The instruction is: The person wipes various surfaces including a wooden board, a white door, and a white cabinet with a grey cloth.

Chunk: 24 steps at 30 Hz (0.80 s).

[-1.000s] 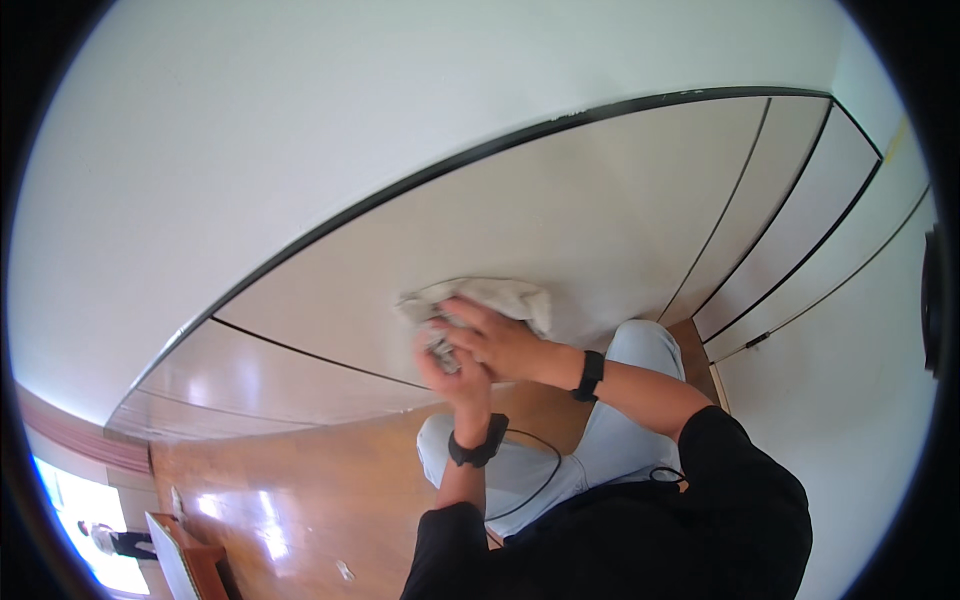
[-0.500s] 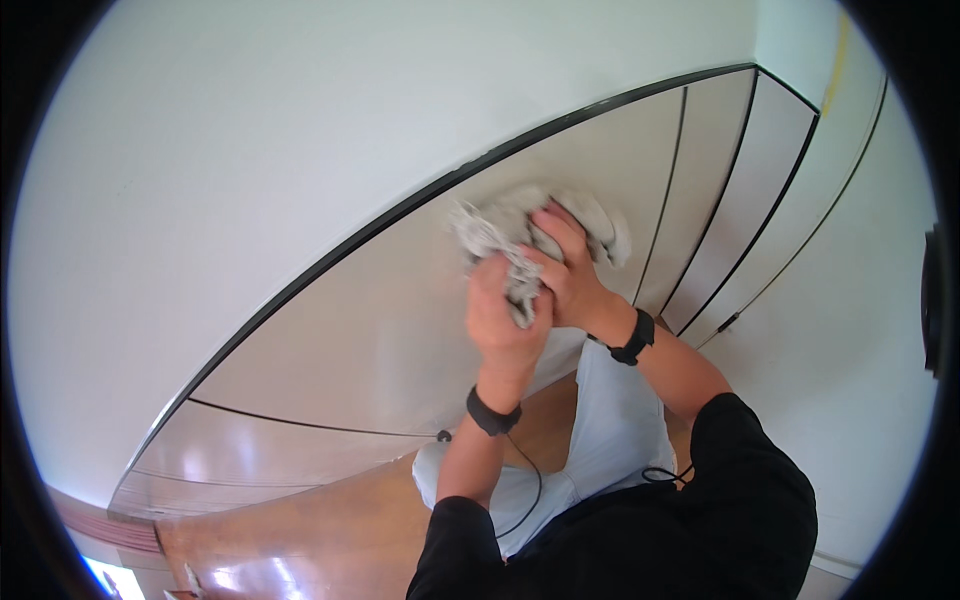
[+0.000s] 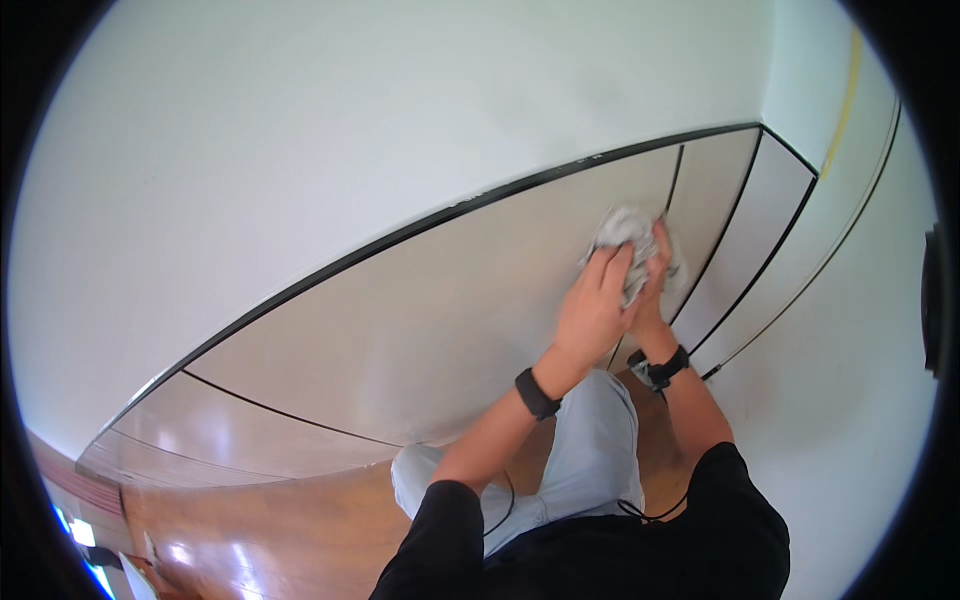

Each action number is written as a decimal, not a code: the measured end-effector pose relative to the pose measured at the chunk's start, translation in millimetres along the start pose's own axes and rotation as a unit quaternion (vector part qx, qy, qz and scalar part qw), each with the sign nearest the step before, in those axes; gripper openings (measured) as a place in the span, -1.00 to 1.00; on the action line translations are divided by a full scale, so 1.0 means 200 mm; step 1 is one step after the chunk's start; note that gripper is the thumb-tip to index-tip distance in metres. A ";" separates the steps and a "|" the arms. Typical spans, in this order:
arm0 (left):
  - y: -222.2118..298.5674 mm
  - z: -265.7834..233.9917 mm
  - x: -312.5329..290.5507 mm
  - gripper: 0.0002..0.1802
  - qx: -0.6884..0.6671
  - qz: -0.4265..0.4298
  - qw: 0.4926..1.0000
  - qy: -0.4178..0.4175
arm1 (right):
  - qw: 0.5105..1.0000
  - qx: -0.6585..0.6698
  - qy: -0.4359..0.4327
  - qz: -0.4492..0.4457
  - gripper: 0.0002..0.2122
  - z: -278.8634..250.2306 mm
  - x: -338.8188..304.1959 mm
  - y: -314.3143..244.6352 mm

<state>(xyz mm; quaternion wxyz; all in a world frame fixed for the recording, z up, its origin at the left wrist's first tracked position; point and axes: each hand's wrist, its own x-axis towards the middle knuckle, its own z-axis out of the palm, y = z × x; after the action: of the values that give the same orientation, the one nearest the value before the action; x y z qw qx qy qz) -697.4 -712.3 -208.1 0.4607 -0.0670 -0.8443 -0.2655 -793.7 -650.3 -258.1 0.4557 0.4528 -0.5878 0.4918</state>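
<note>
A crumpled grey-white rag (image 3: 625,228) is bunched against the pale wall panel (image 3: 480,290), close to the dark vertical seam on the right. My left hand (image 3: 595,305) presses on it with the fingers curled over its near side. Around its right side is my right hand (image 3: 652,275), fingers pointing up and partly hidden behind the left hand and the cloth. The two hands are close together. Each wrist wears a black band.
A black trim strip (image 3: 400,232) tops the panels, with a white wall (image 3: 330,130) above. The wall corner is at the right, where a thin cable (image 3: 800,295) runs down. Below lies a shiny brown wooden floor (image 3: 290,520). A dark object (image 3: 932,300) sits at the far right edge.
Both hands and the rag have moved right along the panel, towards the seam near the corner. The rag is now bunched more tightly. The view has shifted slightly.
</note>
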 end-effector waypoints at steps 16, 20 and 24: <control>0.02 -0.72 0.09 -0.55 0.019 -0.020 0.974 0.225 | 0.988 0.079 -0.024 -0.132 -0.71 0.27 0.68 -0.69; -0.04 -1.00 -0.09 -0.65 -0.013 -0.073 0.944 0.320 | 0.973 0.147 -0.062 -0.165 -0.72 0.46 0.69 -1.00; -0.09 -1.31 -0.29 -0.66 -0.093 -0.149 0.876 0.449 | 0.952 0.251 -0.071 -0.162 -0.71 0.73 0.64 -1.38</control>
<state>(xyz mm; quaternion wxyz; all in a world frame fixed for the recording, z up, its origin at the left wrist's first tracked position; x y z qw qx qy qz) -476.7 -854.0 -148.7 0.7370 0.1436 -0.5182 -0.4095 -559.3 -834.8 -102.6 0.3581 0.6753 -0.3948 0.5098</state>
